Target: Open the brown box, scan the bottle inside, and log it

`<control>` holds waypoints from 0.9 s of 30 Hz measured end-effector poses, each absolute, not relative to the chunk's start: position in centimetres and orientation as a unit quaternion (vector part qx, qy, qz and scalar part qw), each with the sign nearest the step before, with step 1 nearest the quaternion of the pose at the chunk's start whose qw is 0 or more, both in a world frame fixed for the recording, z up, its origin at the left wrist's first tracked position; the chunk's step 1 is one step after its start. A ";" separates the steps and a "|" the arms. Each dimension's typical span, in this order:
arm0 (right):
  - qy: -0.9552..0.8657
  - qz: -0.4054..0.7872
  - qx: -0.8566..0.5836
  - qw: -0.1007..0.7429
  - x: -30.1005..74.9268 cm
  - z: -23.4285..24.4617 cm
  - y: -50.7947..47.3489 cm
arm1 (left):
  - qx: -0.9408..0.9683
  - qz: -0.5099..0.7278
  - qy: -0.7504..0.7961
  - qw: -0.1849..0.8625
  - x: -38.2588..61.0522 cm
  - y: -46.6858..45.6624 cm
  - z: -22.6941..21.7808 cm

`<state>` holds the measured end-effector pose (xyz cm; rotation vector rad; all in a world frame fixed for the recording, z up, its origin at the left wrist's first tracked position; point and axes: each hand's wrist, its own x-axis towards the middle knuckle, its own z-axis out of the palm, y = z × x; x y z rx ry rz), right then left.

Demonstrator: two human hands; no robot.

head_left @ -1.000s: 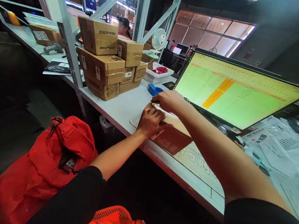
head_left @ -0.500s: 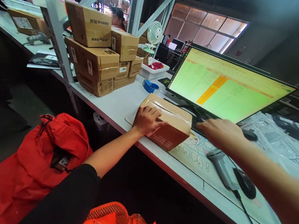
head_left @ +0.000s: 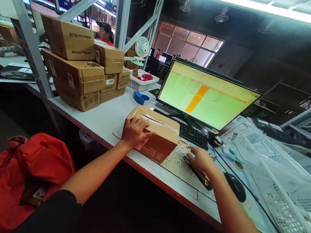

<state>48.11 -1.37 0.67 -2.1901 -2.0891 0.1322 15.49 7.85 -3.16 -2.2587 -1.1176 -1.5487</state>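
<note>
A brown cardboard box [head_left: 151,146] stands near the front edge of the desk, white print on its side and glossy tape along its top. My left hand [head_left: 136,132] grips its left end, fingers bent over the top edge and thumb along the printed side. To the right of the box, my right hand [head_left: 203,160] is closed round a black and yellow box cutter [head_left: 198,173], low over the printed desk mat [head_left: 179,165]. The cutter slants down toward the desk edge. Its blade cannot be made out.
Taped cartons [head_left: 75,75] are stacked at the left by a metal post. A blue tape dispenser [head_left: 140,98], a monitor [head_left: 206,96] and a keyboard [head_left: 193,135] stand behind the box. A mouse [head_left: 235,187] and white plastic baskets [head_left: 284,202] lie right. A red bag [head_left: 20,183] is below left.
My right hand has come down and toward me from beside the keyboard, now with the box cutter in it. The grey scanner no longer lies beside the mouse. My left hand keeps its grip.
</note>
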 end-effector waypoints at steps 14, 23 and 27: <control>-0.824 -0.046 -0.564 -0.018 32.8 9.0 9.5 | -0.743 -0.556 -0.337 0.159 15.6 7.8 -2.8; -0.732 -0.108 -0.672 0.040 34.7 12.8 13.2 | -0.756 -0.520 -0.362 0.161 15.3 6.7 -3.0; -0.724 -0.043 -0.686 0.059 35.8 12.1 15.3 | -0.794 -0.429 -0.414 0.117 15.4 6.3 -0.8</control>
